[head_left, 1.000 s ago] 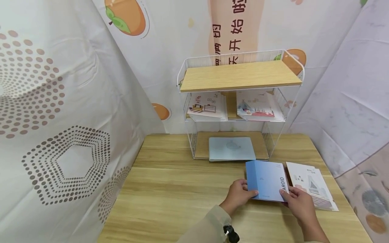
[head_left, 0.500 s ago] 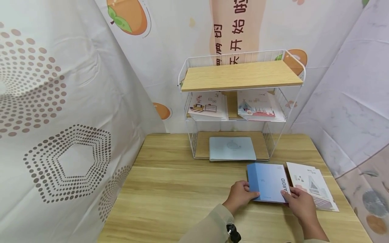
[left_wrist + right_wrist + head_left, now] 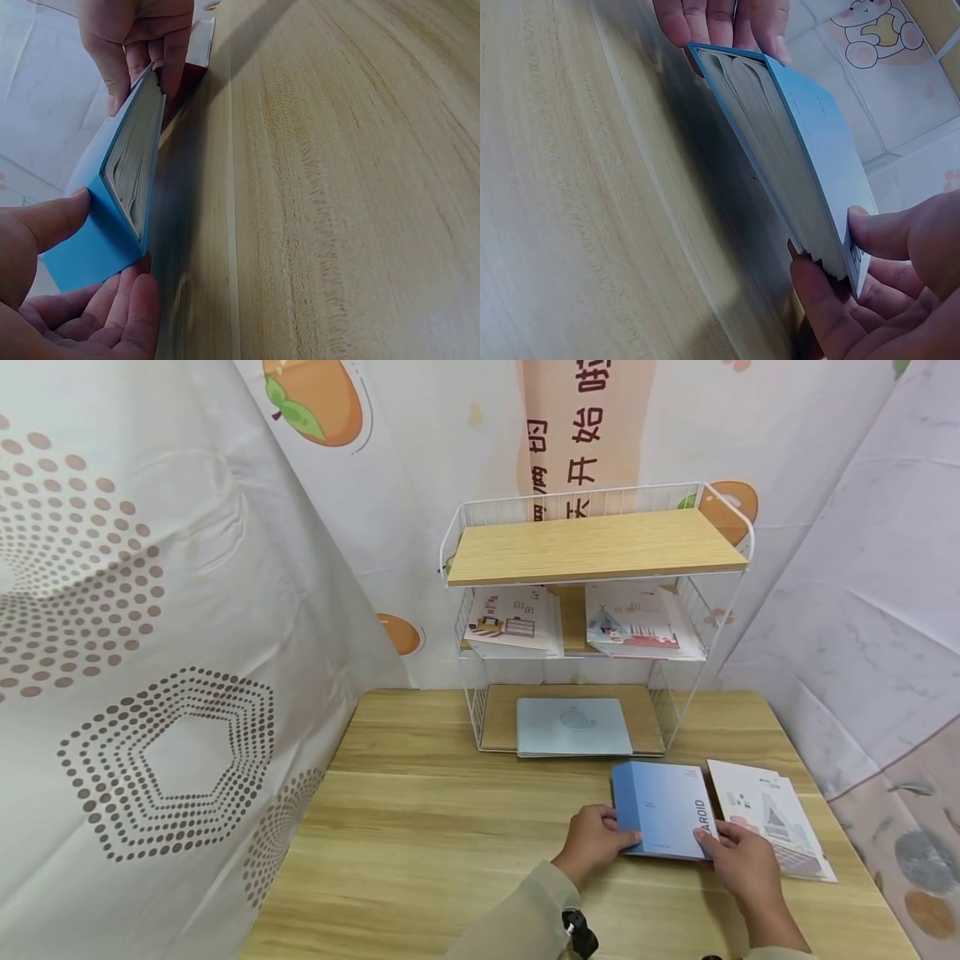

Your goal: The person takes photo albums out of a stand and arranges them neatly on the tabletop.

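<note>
Blue book [image 3: 662,810] sits at the table's [image 3: 450,827] front right, near edge lifted, beside a booklet [image 3: 772,817]. Your left hand [image 3: 592,843] and right hand [image 3: 738,853] pinch its near corners. Looks stiff-covered, moderately heavy, pages fan loose, so grip w/ thumb on top, fingers under, near the spine.
</note>
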`<action>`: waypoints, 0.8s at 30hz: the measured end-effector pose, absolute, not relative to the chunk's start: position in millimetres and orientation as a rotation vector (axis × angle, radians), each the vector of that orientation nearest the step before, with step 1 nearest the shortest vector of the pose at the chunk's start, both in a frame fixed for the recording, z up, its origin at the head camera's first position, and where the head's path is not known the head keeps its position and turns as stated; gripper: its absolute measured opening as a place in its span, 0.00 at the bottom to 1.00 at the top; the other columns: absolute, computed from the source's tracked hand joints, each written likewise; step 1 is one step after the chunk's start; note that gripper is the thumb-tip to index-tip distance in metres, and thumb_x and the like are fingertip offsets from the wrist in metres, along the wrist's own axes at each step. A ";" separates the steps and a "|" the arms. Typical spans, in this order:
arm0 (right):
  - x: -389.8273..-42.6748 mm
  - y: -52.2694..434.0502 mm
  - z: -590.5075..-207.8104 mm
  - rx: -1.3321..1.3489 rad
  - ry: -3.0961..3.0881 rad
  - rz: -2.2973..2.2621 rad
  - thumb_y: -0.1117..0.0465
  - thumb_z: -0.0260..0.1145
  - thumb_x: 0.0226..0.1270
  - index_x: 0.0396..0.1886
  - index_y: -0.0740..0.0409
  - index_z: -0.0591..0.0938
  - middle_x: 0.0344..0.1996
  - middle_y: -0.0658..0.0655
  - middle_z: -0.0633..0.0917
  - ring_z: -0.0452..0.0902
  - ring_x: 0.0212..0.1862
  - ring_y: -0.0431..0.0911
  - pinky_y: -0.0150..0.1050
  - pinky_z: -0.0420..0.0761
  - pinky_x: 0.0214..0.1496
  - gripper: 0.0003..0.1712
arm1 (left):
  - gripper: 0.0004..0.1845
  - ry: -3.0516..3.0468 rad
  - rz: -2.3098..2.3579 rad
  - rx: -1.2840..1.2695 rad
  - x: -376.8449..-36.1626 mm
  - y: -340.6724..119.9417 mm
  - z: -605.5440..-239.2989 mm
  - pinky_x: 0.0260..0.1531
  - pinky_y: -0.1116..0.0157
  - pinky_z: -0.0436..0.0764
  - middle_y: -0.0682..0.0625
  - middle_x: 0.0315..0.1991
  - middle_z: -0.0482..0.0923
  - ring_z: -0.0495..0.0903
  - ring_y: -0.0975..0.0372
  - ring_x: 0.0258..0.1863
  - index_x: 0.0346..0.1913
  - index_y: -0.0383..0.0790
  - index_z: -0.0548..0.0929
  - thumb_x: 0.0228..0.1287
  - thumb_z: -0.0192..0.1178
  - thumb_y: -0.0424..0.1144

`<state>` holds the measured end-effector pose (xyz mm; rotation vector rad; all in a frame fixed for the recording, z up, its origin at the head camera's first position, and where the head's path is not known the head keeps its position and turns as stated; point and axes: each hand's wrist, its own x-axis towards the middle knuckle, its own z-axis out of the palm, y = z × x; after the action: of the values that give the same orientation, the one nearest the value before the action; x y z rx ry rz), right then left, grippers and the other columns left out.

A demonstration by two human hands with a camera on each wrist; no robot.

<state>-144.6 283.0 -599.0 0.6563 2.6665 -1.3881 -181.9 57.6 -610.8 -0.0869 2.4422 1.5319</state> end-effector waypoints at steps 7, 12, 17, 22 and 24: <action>-145.7 278.4 -601.1 0.735 2.789 -1.292 0.50 0.72 0.69 0.60 0.74 0.81 0.40 0.68 0.90 0.85 0.44 0.57 0.43 0.78 0.41 0.32 | 0.26 2.448 1.527 -0.097 -182.5 59.7 -609.2 0.40 0.64 0.87 0.50 0.38 0.88 0.85 0.65 0.38 0.50 0.34 0.87 0.50 0.82 0.43; -146.2 274.8 -607.8 0.782 2.852 -1.263 0.51 0.70 0.71 0.60 0.72 0.81 0.44 0.71 0.88 0.79 0.53 0.64 0.52 0.73 0.44 0.30 | 0.27 2.455 1.498 -0.105 -182.5 62.5 -608.8 0.41 0.62 0.87 0.49 0.40 0.88 0.85 0.64 0.40 0.51 0.35 0.87 0.51 0.82 0.45; -146.8 272.2 -613.1 0.763 2.916 -1.215 0.54 0.68 0.72 0.61 0.73 0.80 0.40 0.71 0.87 0.79 0.44 0.62 0.50 0.71 0.38 0.29 | 0.27 2.483 1.464 -0.098 -183.1 64.5 -613.0 0.41 0.63 0.86 0.53 0.38 0.86 0.83 0.66 0.38 0.51 0.34 0.87 0.51 0.82 0.46; -145.3 268.8 -612.4 0.725 2.939 -1.176 0.56 0.64 0.73 0.61 0.76 0.79 0.53 0.78 0.83 0.80 0.52 0.72 0.63 0.74 0.47 0.28 | 0.28 2.513 1.440 -0.075 -184.1 66.4 -619.7 0.40 0.66 0.84 0.56 0.34 0.83 0.78 0.70 0.34 0.49 0.34 0.88 0.50 0.82 0.48; -144.4 268.0 -611.6 0.712 2.938 -1.159 0.57 0.63 0.73 0.62 0.77 0.78 0.56 0.79 0.81 0.78 0.55 0.75 0.66 0.74 0.50 0.28 | 0.27 2.522 1.437 -0.075 -183.9 67.1 -621.3 0.40 0.66 0.84 0.57 0.33 0.83 0.78 0.70 0.34 0.49 0.34 0.89 0.50 0.82 0.48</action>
<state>-144.4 268.0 -611.6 0.7123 2.9383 -1.1590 -183.9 67.1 -621.3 -0.0750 2.5218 1.4370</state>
